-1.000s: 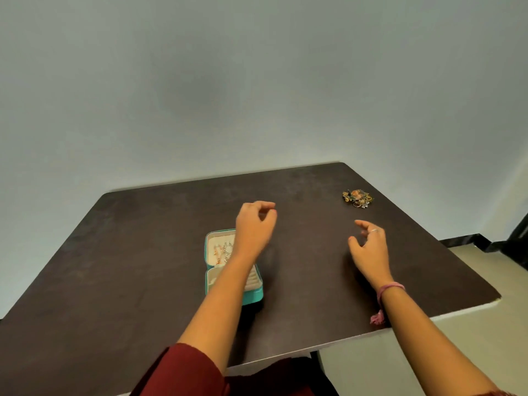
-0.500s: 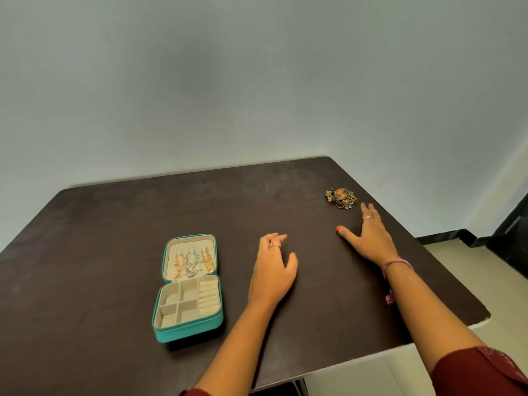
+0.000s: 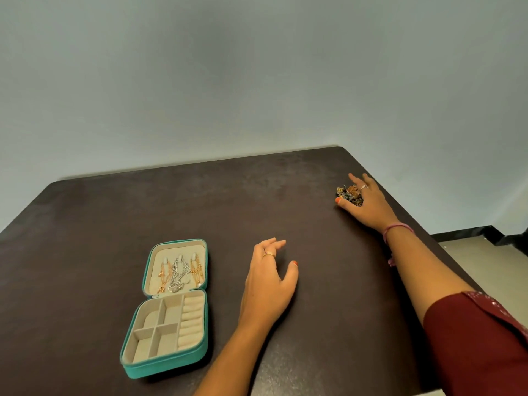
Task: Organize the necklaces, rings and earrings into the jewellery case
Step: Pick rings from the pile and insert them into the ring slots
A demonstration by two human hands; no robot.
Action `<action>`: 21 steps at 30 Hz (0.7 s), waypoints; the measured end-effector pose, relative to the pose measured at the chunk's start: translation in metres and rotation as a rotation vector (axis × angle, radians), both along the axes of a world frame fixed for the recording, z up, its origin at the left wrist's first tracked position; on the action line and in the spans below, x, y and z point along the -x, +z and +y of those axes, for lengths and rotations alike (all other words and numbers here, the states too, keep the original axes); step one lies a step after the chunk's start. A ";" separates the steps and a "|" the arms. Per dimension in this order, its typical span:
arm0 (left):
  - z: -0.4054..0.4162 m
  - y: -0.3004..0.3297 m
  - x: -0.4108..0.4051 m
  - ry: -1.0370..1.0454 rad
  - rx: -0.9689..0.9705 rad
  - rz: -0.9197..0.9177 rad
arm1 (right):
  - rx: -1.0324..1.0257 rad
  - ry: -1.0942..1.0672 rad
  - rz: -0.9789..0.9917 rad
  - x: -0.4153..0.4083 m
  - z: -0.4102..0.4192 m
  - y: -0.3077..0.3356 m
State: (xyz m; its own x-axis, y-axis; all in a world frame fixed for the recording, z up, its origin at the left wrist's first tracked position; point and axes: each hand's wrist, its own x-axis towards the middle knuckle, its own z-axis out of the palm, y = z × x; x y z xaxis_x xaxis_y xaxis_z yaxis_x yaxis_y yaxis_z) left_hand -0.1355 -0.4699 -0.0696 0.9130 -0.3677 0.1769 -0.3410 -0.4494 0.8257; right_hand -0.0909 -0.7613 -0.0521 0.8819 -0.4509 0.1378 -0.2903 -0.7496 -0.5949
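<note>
On the dark brown table, toward its near left part, the teal jewellery case lay open and flat. Its lid lay back on the far side, and three chains, two gold-coloured with a silver one between them, hung from small pegs on the lid's cream lining. The near half showed cream compartments: four square ones on the left and a column of ring rolls on the right, none of which plainly held anything. Well apart from the case, near the table's far right edge, sat a small jumbled pile of jewellery; its separate pieces were too small to tell apart. The right hand lay against that pile with fingers spread, the thumb on the near left side and the other fingers reaching past it on the right; whether it pressed or merely touched could not be told. A ring showed on one finger, and a pink band circled the wrist. The left hand rested palm down on the table just right of the case, fingers relaxed and holding nothing, a gold ring on one finger. A dark red sleeve covered the right upper arm
</note>
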 end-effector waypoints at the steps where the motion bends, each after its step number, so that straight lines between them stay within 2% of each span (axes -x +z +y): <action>1: -0.001 0.000 -0.001 0.004 0.008 0.000 | 0.007 0.012 0.011 -0.005 -0.003 0.000; 7: 0.000 -0.005 -0.006 0.019 0.035 0.003 | 0.121 0.024 0.056 -0.027 -0.005 -0.004; 21: 0.001 -0.004 -0.009 0.010 -0.038 -0.004 | 0.132 0.183 0.084 0.000 0.027 -0.010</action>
State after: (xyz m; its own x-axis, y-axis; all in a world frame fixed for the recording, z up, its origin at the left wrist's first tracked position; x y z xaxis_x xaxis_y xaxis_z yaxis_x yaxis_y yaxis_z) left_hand -0.1267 -0.4687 -0.0732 0.9157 -0.3655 0.1667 -0.3400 -0.4840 0.8063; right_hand -0.0905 -0.7346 -0.0622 0.9582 -0.2650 0.1079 -0.1864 -0.8642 -0.4674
